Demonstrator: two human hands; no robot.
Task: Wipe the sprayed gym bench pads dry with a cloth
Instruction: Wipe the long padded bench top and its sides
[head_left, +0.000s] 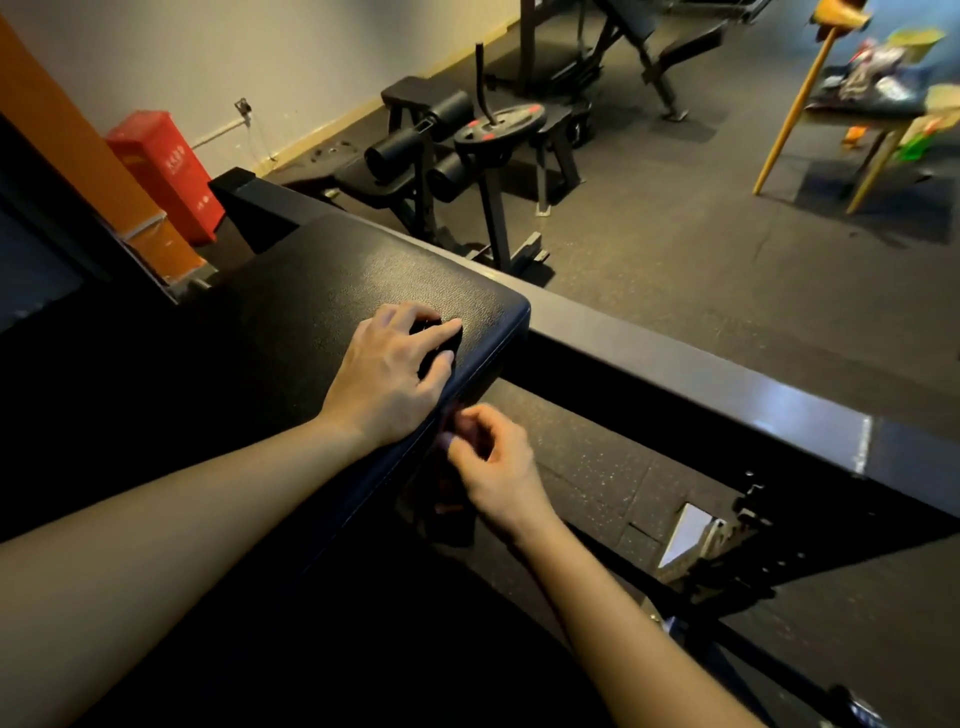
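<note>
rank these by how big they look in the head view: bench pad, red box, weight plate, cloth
1. bench pad
2. red box
3. weight plate, farther off, so true size unsure
4. cloth, mostly hidden under the left hand

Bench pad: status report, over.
Left hand grips cloth on pad near corner. Right hand curled at pad's side edge, hold unclear. Nothing seen blocking the pad.
</note>
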